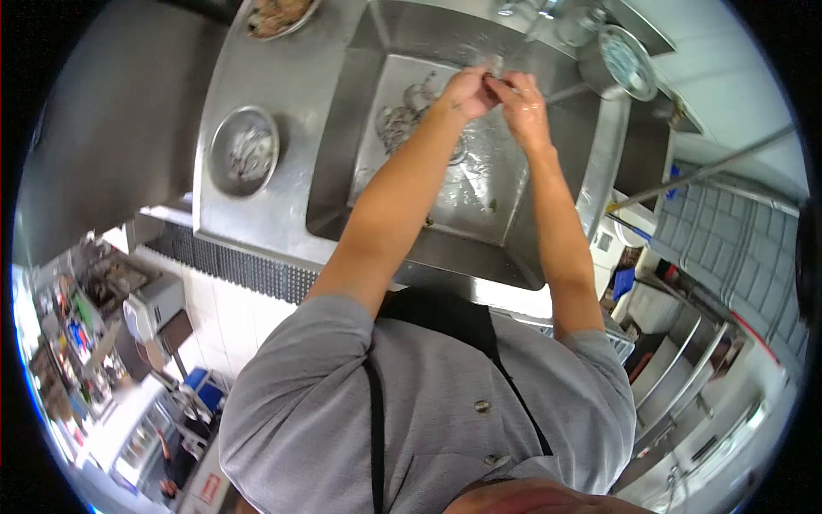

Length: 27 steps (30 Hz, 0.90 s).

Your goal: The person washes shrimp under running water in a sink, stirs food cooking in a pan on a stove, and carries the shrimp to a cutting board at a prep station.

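Both of my hands meet over the far part of a steel sink (492, 227). My left hand (471, 91) has its fingers closed near a small pale item at the fingertips, too small to make out. Beside it, my right hand (522, 98) is wet, its fingers pinched against the left fingertips. Water splashes around them. Greyish shrimp-like pieces (398, 128) lie on the sink floor, left of and partly behind my left forearm. A steel bowl (218, 154) with pale peeled pieces (253, 154) stands on the counter left of the sink.
Another bowl (295, 32) with brownish pieces stands at the top left. A steel pot (595, 73) is at the sink's far right corner, near the faucet (541, 19). A thin pole (711, 165) slants at the right. Another person (178, 463) is far off at the lower left.
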Available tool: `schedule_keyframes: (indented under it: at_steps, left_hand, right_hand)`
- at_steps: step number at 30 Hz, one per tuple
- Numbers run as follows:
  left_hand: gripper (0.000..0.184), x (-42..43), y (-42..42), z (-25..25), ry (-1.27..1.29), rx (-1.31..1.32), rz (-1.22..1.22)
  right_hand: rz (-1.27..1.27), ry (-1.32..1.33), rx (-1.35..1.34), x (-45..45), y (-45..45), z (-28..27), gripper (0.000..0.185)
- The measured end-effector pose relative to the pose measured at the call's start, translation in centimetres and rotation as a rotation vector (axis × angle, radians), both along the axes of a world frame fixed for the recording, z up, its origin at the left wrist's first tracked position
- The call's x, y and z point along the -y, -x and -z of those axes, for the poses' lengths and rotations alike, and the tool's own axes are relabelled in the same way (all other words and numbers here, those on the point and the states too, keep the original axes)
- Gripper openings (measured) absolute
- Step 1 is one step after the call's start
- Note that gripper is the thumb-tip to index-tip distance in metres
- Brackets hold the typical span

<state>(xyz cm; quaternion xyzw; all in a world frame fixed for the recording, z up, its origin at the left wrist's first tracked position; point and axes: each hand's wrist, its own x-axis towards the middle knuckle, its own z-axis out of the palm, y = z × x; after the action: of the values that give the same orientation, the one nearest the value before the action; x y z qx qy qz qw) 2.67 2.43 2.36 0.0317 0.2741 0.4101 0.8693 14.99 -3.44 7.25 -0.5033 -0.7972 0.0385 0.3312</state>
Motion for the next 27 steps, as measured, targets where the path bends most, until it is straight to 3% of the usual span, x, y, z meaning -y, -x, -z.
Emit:
schedule_keyframes:
  at_steps: [4, 7, 11, 15, 23, 27]
  left_hand:
    - [0.026, 1.2, -0.1, 0.1, -0.082, 0.049, 0.018]
    - [0.022, 2.5, 0.7, -0.5, -0.148, -0.057, 0.045]
    - [0.017, 3.9, 1.4, -1.6, -0.263, -0.104, 0.142]
    - [0.010, 4.6, 1.2, -1.9, -0.195, -0.115, 0.065]
    - [0.010, 5.4, -0.4, -4.3, -0.085, -0.154, -0.162]
    - [0.012, 4.4, 0.0, -3.2, -0.102, -0.100, -0.203]
  right_hand:
    - [0.067, -0.070, 0.024, 2.0, 0.4, 0.2, 0.037]
    - [0.116, -0.073, -0.047, 3.6, 0.5, 0.4, 0.039]
    - [0.165, -0.074, -0.184, 5.0, 0.5, -0.1, 0.024]
    - [0.311, -0.092, -0.233, 4.8, 1.8, -1.8, 0.026]
    - [0.436, -0.147, -0.008, 3.5, 3.2, -0.4, 0.011]
    - [0.396, -0.122, -0.141, 3.4, 3.4, -1.0, 0.009]
